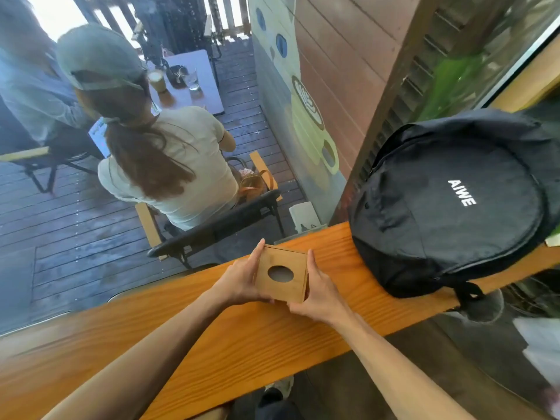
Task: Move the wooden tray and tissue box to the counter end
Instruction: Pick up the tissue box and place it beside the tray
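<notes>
Head view: both hands, left hand (242, 278) and right hand (318, 291), clasp the tissue box (281, 272); the backpack (448, 201) is near on its right.

Our two forearms are bare from the bottom edge of the view up to the wrists, with no sleeve showing. Our left hand (239, 280) and right hand (318, 294) wear no gloves, rings, watch or bands that we can make out. Fingers are slim, with short, unpainted nails. Below our forearms we see dark trousers and a pale shoe (280, 388).
</notes>
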